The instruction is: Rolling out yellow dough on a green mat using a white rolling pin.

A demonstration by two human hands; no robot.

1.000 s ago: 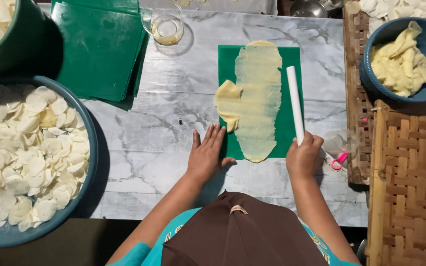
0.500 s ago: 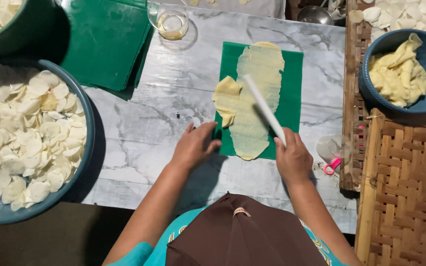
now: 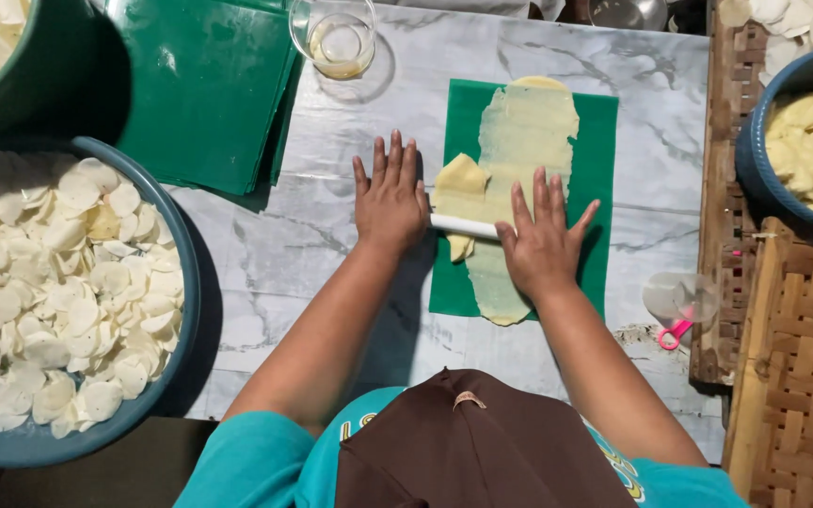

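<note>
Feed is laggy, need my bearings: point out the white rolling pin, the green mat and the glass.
White rolling pin [image 3: 463, 226], head view, bare middle between the hands.
Green mat [image 3: 600, 188], head view, bare right strip.
Glass [image 3: 333, 38], head view, its base.

hands flat on white roller, dough

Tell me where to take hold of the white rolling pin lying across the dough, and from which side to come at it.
Grip the white rolling pin at its two ends, coming from above. It lies flat and crosswise over the dough strip on the green mat, so only its top is free. The left hand and right hand already press palms down there, with the bare middle showing between them.
</note>
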